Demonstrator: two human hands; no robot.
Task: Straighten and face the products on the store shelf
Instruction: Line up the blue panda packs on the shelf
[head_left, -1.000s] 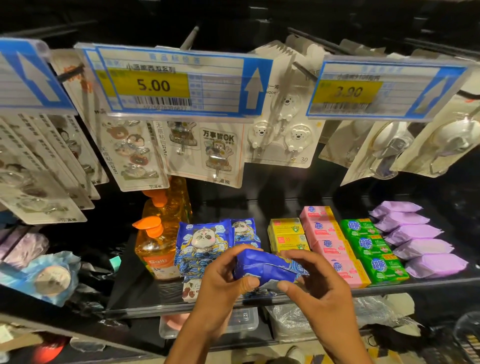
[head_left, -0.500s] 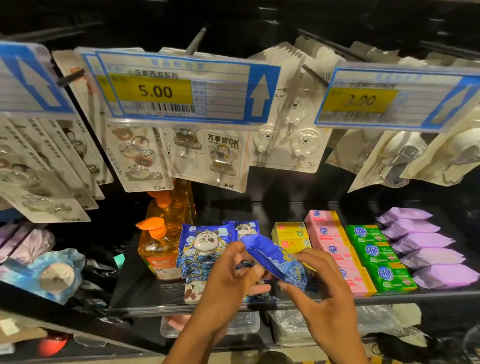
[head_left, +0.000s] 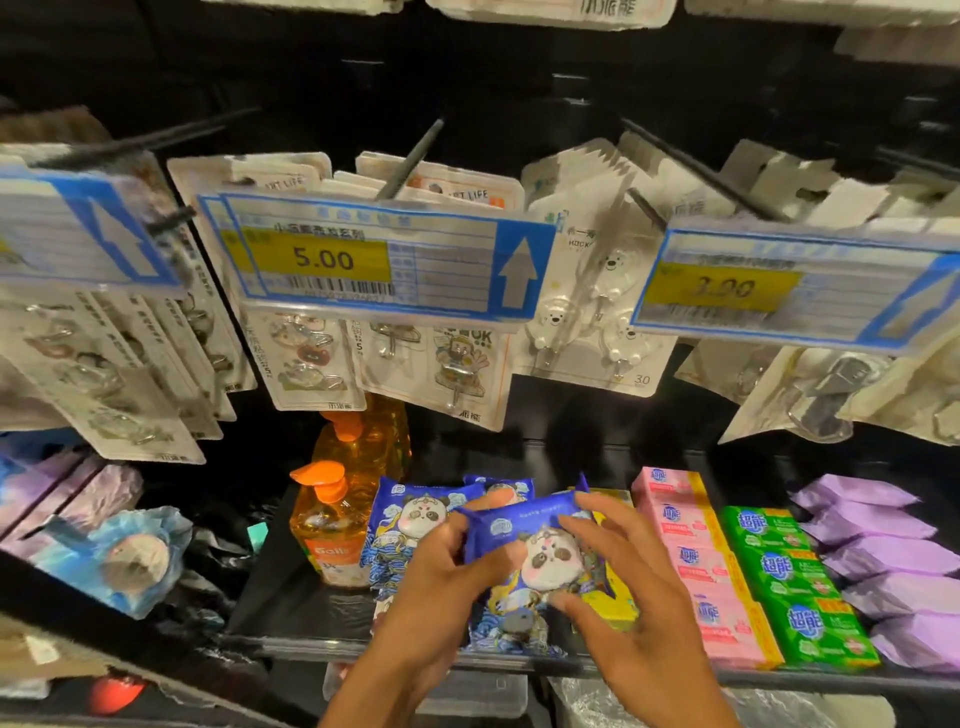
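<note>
Blue film now faces you: the panda pack (head_left: 530, 561), which a second ago lay edge-up between your hands and half a second ago was mid-turn, has been rotated so its printed panda front looks out. It is not yet set down. You hold it just above the front of the shelf (head_left: 291, 639), to the right of the upright panda pack (head_left: 410, 525) and in front of the yellow boxes (head_left: 610, 603).

Your left hand (head_left: 431, 587) grips the pack's left edge, thumb across the front. Your right hand (head_left: 639, 597) pinches the right side, fingers spread over the top and lower corner. Both hands are closed on the pack.

By my reading, facing this pack is nearly done; what remains is standing it in line with its neighbour, front flush with the shelf lip.

Around you: an orange bottle (head_left: 332, 525) stands left of the panda packs. Pink bars (head_left: 696, 551), green bars (head_left: 779, 566) and purple packs (head_left: 872, 540) run in rows to the right and look orderly. Another blue pack peeks out behind the one you hold.

Watch the yellow boxes, which the pack partly covers; set too far right, it would hide them. The 5.00 price tag (head_left: 363, 260) and hook cards (head_left: 452, 374) hang above, well clear of your hands.
</note>
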